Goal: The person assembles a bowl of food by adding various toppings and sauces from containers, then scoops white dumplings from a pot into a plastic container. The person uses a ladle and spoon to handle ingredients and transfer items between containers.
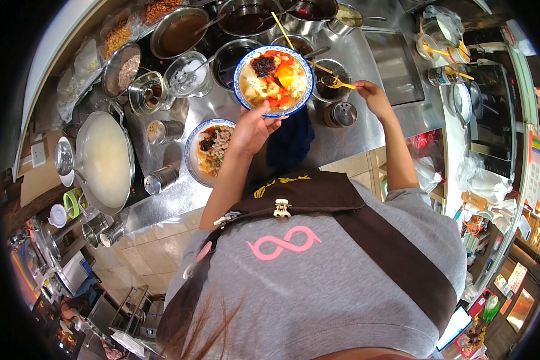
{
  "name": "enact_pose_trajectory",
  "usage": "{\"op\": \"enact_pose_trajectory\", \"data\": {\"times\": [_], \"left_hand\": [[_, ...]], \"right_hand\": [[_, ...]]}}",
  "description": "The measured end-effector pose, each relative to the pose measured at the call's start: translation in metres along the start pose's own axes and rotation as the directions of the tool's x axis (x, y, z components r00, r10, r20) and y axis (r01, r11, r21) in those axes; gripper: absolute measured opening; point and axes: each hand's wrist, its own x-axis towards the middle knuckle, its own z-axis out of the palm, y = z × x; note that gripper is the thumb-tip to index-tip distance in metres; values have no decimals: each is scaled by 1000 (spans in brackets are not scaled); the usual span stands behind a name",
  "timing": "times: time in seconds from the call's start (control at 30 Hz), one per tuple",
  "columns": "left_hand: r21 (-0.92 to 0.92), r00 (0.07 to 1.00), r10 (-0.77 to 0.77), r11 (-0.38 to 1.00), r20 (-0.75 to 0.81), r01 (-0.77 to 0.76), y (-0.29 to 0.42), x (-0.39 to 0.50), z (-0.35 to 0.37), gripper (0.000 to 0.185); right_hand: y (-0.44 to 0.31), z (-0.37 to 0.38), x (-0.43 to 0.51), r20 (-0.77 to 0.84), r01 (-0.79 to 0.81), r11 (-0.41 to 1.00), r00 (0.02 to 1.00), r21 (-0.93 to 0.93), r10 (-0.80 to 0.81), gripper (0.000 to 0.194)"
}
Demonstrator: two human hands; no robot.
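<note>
My left hand (pixel 257 131) holds up a blue-and-white patterned bowl (pixel 236 82) from its near side, thumb at the rim. In it lie pale, soft-looking chunks, red sauce, a dark chopped topping and an orange-yellow piece. My right hand (pixel 374 99) grips the handle of a yellow spoon (pixel 347 85). The spoon's head, bearing dark paste, is over a metal pot (pixel 345 72) of the same dark stuff. Below and left, a second patterned bowl (pixel 189 155) stands on the steel counter, partly hidden by my left forearm, holding minced meat and chopped toppings.
A jar with a perforated lid (pixel 340 114) stands near my right hand. A dark blue cloth (pixel 290 139) lies under the raised bowl. Several sauce pots, including a brown one (pixel 180 32), line the back. A large pot of pale liquid (pixel 105 162) and metal shakers (pixel 163 132) are left.
</note>
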Motion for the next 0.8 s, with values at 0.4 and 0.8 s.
{"op": "enact_pose_trajectory", "data": {"times": [0.4,0.8], "left_hand": [[-116,993,-87,989,77,96,-20,-13,-4,35],[-119,986,-118,984,119,133,-5,-40,-9,35]], "right_hand": [[-123,25,-83,-81,518,632,733,-577,-675,16],[-80,29,-67,-229,-77,538,948,-840,-222,24]]}}
